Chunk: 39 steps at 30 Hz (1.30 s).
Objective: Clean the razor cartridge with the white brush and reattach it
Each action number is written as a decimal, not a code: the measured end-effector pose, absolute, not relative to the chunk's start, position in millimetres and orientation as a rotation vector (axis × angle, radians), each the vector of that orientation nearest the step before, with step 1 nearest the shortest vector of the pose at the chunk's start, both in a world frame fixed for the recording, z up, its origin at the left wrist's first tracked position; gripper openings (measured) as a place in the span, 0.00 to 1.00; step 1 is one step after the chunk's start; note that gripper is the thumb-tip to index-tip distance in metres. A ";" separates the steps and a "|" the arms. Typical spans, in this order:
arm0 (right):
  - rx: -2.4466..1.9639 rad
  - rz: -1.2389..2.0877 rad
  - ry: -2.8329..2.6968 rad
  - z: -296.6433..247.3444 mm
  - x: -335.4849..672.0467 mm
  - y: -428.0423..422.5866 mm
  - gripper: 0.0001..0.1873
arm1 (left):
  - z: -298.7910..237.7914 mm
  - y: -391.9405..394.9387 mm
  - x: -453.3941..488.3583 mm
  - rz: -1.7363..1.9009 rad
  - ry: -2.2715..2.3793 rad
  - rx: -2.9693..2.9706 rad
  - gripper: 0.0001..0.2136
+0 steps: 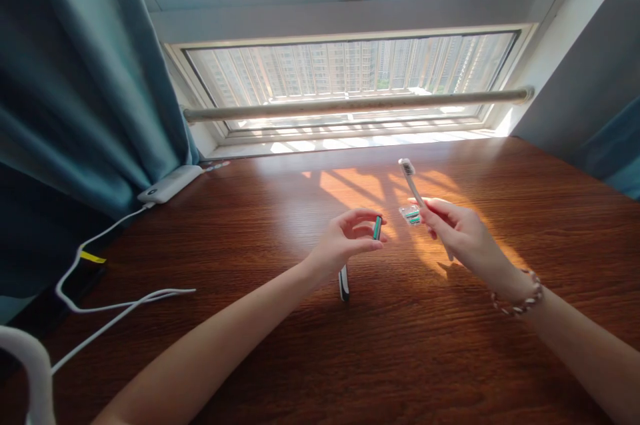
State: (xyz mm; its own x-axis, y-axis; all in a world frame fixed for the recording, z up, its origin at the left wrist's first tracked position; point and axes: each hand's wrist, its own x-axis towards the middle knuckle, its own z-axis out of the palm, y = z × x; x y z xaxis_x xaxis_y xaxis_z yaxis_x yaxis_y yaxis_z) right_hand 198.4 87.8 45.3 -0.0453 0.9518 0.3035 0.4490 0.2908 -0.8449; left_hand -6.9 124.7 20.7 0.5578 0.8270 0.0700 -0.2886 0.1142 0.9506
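I'd do well to pinch the razor head (377,228) lightly by its ends in my left grip (344,238), off the blades, while my right grip (460,232), closed around the toothbrush (414,186), stays steady. The small razor head, dark with a green strip, is above the desk (280,345), left of the clear case (411,214).

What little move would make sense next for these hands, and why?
Probably bringing the toothbrush toward the small green-and-dark piece: the left hand holds that piece between thumb and fingers, the right hand grips the brush's handle with its bristles free, and a gap separates the two.
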 end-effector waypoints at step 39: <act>-1.080 0.258 -2.288 -15.9 203.2 55.3 0.22 | 10.3 106.9 -24.5 0.837 0.619 1.072 0.18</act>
